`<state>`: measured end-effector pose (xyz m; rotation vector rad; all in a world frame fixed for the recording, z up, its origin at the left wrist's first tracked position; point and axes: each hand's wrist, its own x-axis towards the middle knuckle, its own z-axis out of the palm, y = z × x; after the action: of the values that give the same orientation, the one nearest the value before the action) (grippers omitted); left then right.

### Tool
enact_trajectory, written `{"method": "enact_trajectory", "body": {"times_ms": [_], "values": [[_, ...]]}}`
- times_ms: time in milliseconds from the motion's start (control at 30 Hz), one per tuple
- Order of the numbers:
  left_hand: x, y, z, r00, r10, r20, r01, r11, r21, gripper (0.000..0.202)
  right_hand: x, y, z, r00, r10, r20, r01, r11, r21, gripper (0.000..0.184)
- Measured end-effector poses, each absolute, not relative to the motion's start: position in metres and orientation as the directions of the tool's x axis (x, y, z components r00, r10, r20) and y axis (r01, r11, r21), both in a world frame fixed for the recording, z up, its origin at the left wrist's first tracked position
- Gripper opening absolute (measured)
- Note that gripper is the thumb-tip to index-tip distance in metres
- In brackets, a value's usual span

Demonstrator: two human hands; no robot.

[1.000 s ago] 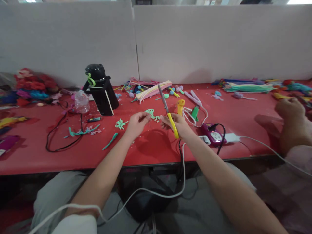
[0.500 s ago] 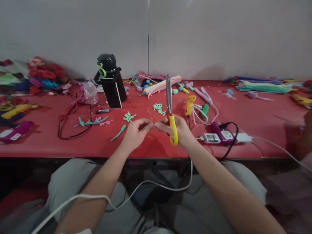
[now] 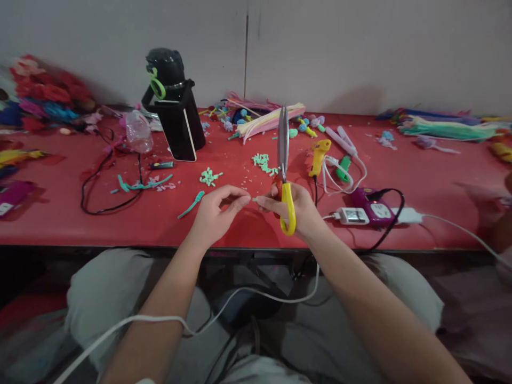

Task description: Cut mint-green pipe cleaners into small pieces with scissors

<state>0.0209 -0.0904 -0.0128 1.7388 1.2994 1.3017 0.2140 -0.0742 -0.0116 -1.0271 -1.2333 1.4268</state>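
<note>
My right hand [image 3: 301, 210] is closed around the yellow handle of a pair of scissors [image 3: 283, 141], whose blades point up and away from me. Its thumb and forefinger also pinch a tiny light-green piece [image 3: 255, 199]. Just left of that piece, my left hand [image 3: 218, 213] has its thumb and forefinger drawn together; anything between those tips is too small to make out. Beyond the hands lie two small piles of cut green pieces, a left pile [image 3: 209, 176] and a right pile [image 3: 262, 162]. Beside my left hand rests a teal fuzzy stem [image 3: 192, 205].
A black flask [image 3: 170, 80] stands behind a phone-like black panel [image 3: 175, 130]. To the right are a yellow glue gun [image 3: 319, 156], a purple power strip [image 3: 374, 208] and bundled pipe cleaners [image 3: 448, 128]. A white cable [image 3: 248, 290] crosses below the red table's edge [image 3: 132, 234].
My hands have parted slightly, and the green piece stays at the right fingertips. The view has tilted down, so the table items appear higher.
</note>
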Motion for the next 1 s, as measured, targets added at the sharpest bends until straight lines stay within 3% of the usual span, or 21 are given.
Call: {"method": "enact_trajectory", "body": {"times_ms": [167, 467, 1000], "values": [[0.0277, -0.0892, -0.0134, 0.090, 0.909, 0.408, 0.377, -0.410, 0.830, 0.014, 0.2149, -0.0755, -0.0115, -0.204, 0.979, 0.004, -0.123, -0.022, -0.992, 0.059], [0.0221, -0.0896, -0.0131, 0.119, 0.877, 0.466, 0.456, -0.465, 0.759, 0.012, 0.2183, -0.0746, -0.0099, -0.201, 0.980, -0.008, -0.112, -0.031, -0.993, 0.058], [0.0233, -0.0899, -0.0159, 0.165, 0.877, 0.452, 0.500, -0.469, 0.728, 0.012, 0.2155, -0.0765, -0.0133, -0.245, 0.969, -0.010, -0.124, -0.041, -0.991, 0.061]]}}
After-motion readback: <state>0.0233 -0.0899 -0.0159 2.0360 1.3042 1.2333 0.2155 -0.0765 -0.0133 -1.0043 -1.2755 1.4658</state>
